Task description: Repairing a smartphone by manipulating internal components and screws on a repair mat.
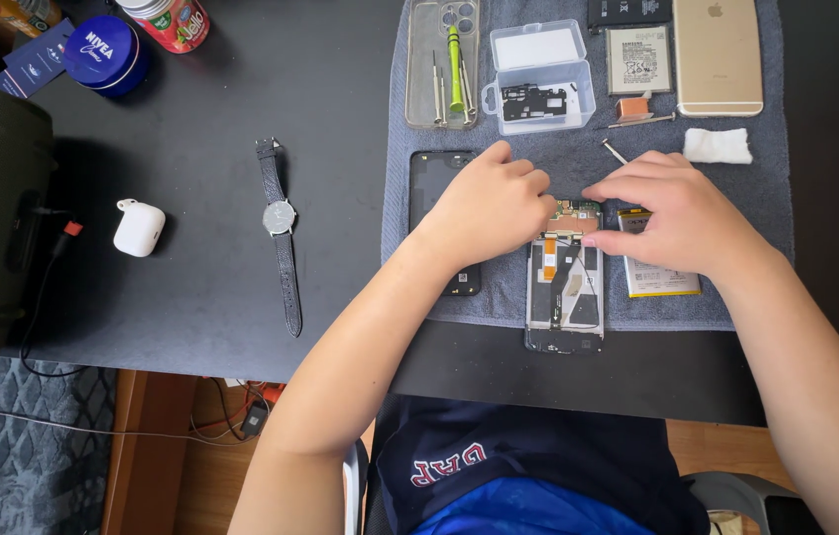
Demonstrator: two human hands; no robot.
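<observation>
An opened phone [565,287] with its back off lies on a grey towel [578,159] at the table's front edge. My left hand [487,203] is curled over the phone's upper left corner, fingers bent. My right hand [672,213] reaches in from the right, fingertips on the top of the opened phone, palm covering part of a flat battery [659,280]. Whether either hand pinches a small part is hidden. A black back cover [431,188] lies under my left wrist.
On the towel's far side are a clear phone case with small tools [442,64], a clear plastic box [540,77], a second battery [637,59], a gold phone [717,54] and a white cloth [718,146]. A wristwatch [279,233], white earbud case [138,228] and blue tin [105,52] lie left.
</observation>
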